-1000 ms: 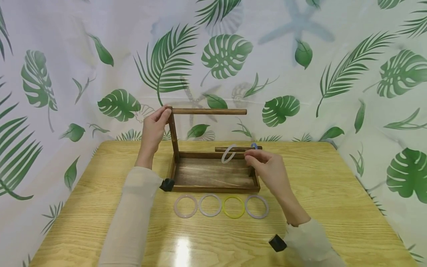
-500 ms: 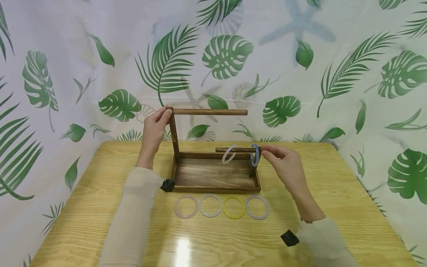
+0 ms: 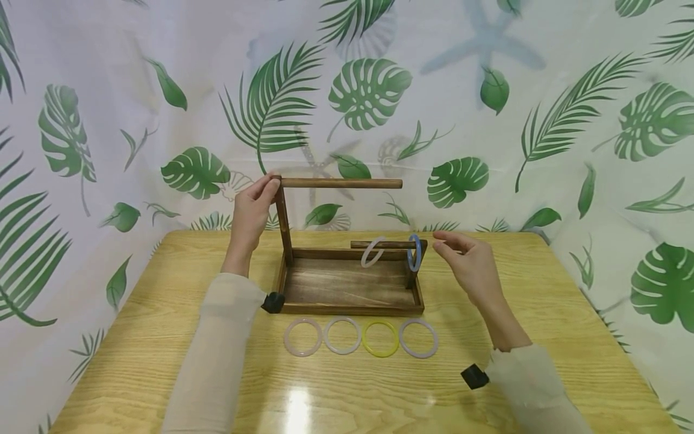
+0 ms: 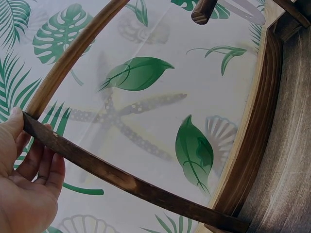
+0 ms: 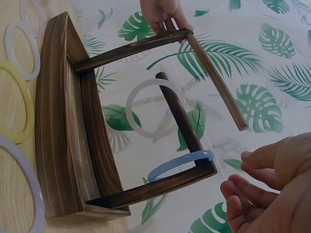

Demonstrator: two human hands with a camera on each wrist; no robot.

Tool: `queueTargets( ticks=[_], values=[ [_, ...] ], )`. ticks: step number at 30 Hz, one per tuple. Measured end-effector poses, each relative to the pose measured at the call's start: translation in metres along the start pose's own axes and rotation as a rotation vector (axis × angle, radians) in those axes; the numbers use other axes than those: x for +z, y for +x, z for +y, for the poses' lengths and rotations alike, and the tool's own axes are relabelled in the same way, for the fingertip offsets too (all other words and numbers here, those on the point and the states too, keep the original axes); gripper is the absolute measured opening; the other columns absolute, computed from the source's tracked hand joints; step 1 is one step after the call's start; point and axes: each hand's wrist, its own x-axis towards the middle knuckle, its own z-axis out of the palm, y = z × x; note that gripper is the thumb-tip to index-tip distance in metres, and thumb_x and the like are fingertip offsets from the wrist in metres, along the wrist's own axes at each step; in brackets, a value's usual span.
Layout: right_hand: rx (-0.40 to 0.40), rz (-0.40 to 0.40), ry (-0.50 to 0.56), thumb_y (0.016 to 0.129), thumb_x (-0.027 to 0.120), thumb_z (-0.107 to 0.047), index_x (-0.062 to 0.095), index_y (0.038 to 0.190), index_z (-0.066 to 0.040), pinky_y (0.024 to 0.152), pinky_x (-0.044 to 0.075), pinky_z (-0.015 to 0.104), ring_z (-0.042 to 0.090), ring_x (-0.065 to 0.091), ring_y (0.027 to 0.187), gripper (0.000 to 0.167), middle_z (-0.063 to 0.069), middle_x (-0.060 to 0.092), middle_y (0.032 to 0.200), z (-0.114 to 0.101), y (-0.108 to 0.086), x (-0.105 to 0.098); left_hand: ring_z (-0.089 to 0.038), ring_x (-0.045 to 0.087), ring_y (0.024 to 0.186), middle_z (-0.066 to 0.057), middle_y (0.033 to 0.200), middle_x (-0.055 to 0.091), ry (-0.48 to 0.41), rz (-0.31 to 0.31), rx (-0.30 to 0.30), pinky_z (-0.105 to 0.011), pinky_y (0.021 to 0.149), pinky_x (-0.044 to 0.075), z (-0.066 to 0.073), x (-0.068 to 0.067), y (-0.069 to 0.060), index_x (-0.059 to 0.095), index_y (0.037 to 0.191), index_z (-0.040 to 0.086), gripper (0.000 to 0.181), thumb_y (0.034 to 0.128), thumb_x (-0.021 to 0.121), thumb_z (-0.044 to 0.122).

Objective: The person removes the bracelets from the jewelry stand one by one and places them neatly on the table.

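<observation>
You have a small screened-off workspace here: a white hanging sheet [image 3: 423, 108] printed with green leaves [image 3: 458, 181] encloses your yellow, wood-grained tabletop [image 3: 352, 392] behind and at both sides.

No readable text in any view — no brand, number or sign.
The wooden rack [image 3: 347, 286], the rings [image 3: 381, 355] and the wood-grained surface [image 3: 347, 392] show no label that can be read; the patterned backdrop [image 3: 347, 137] offers no legible word or numeral — and the small black blocks [image 3: 475, 377] bear no readable marking.
</observation>
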Motion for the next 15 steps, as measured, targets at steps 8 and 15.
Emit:
queueTargets(
  ticks=[8,15],
  values=[
    [-0.01,-0.031,0.025,0.103,0.068,-0.018,0.07,0.131,0.001,0.043,0.026,0.026,0.007,0.037,0.054,0.034,0.023,0.071,0.117,0.009,0.008,0.001,-0.032,0.064,0.122,-0.013,0.144,0.061,0.008,-0.002,-0.003,-0.035,0.108,0.049,0.0,-0.001,0.0,0.06,0.145,0.005,0.046,0.1065,0.061,0.03],
    [-0.018,-0.044,0.017,0.103,0.067,-0.018,0.07,0.13,0.002,0.058,0.036,0.025,0.009,0.057,0.091,0.033,0.022,0.07,0.118,0.018,0.013,0.006,-0.033,0.065,0.12,-0.013,0.144,0.061,0.011,0.004,0.001,-0.036,0.108,0.049,0.001,0.0,-0.001,0.06,0.145,0.004,0.046,0.1066,0.061,0.029]
  ],
)
